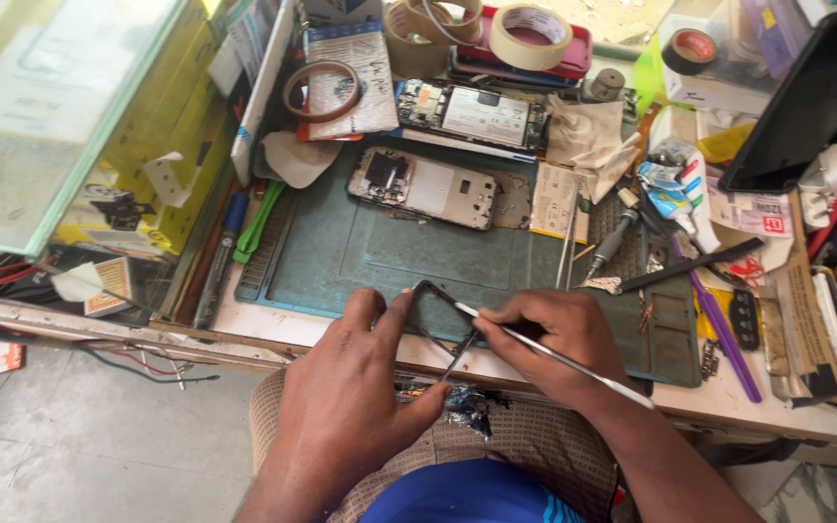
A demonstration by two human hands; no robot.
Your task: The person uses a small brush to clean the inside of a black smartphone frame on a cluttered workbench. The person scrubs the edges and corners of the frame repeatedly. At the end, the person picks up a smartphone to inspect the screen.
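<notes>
Scraping or cleaning of a phone frame [443, 324], by the look of it. Left hand [351, 397] closed on the frame, thumb and fingers pinching its near-left side, tilting it up at the desk edge just above the lap. Right hand [554, 334] closed on a thin metal tool [544, 351], pen-style, tip touching the frame's upper right rail. Just beyond both hands, a green mat [341, 261]; farther out on it, well apart from the hands, a stripped phone body [428, 189] and, past that, an open phone [477, 116]. Right of the right hand, a purple pry stick [719, 334] and a screwdriver [612, 242]. Far ahead, tape rolls [530, 34].

Next, probably: a light, steady drag of the tip along the rail, with firm counter-grip from the left hand, since the thin frame looks easy to bend.
</notes>
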